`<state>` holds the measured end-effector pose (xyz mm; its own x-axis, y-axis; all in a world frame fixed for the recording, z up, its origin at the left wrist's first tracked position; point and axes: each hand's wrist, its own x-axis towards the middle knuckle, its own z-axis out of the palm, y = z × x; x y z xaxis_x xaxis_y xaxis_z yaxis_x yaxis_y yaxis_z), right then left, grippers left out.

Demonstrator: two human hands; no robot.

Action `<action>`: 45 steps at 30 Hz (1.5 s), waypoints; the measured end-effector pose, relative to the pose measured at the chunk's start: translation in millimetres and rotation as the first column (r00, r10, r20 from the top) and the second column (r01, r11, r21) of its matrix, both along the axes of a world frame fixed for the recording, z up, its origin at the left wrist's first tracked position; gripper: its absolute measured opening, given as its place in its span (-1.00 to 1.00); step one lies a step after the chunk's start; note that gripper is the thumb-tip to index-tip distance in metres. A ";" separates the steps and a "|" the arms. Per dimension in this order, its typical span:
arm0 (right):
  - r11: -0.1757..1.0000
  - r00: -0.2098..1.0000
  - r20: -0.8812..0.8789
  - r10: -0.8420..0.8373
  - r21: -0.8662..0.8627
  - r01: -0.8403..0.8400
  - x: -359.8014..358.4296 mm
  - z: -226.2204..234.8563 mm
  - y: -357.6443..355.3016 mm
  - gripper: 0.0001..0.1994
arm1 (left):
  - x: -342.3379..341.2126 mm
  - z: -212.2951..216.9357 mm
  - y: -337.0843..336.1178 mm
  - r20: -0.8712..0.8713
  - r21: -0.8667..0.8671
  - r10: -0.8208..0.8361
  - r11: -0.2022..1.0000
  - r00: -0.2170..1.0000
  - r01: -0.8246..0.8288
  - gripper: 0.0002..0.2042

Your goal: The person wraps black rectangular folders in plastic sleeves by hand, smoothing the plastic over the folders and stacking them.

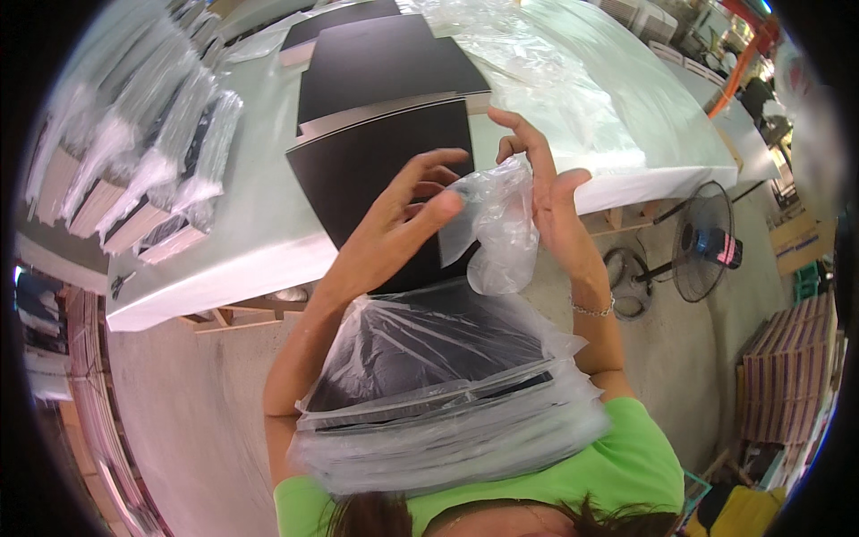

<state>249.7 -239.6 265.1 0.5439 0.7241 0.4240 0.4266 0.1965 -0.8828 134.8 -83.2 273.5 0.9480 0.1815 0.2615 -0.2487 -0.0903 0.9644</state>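
Observation:
A crumpled piece of clear plastic film hangs between my two hands, above the near table edge. My right hand has its thumb and index finger spread; its curled fingers meet the film's bunched top. My left hand is at the film's left side, fingers bent and apart, thumb tip near or touching it. Beyond them, large black panels with pale edges lie stacked and overlapping on the table. Against my body rests a pile of clear plastic sleeves, with a dark sheet showing through the upper plastic.
Plastic-wrapped stacks stand at the table's left, near scissors. Loose plastic sheeting covers the pale table's far right. A standing fan is on the floor at right, with stacked brown boards nearer me.

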 end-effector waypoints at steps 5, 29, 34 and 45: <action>0.994 0.988 0.108 -0.111 0.015 0.110 -3.9 -10.6 16.8 -0.10 | -2.7 -7.5 21.5 -0.191 0.079 -0.096 0.990 0.977 0.113 -0.64; 0.943 0.928 0.195 -0.319 -0.036 0.331 37.6 -39.5 30.8 -0.15 | 1.8 -40.9 70.3 -0.226 -0.430 -0.052 0.901 0.973 -0.052 -0.76; 0.983 0.964 0.192 -0.184 0.061 0.175 41.4 -22.9 38.1 -0.42 | 3.1 -47.4 85.4 -0.243 -0.449 -0.044 0.891 0.969 -0.072 -0.76; 0.998 0.853 0.519 0.054 -0.017 -0.053 6.8 -6.5 71.3 -0.71 | -0.4 -38.7 66.6 -0.256 -0.396 -0.127 0.918 0.958 0.016 -0.66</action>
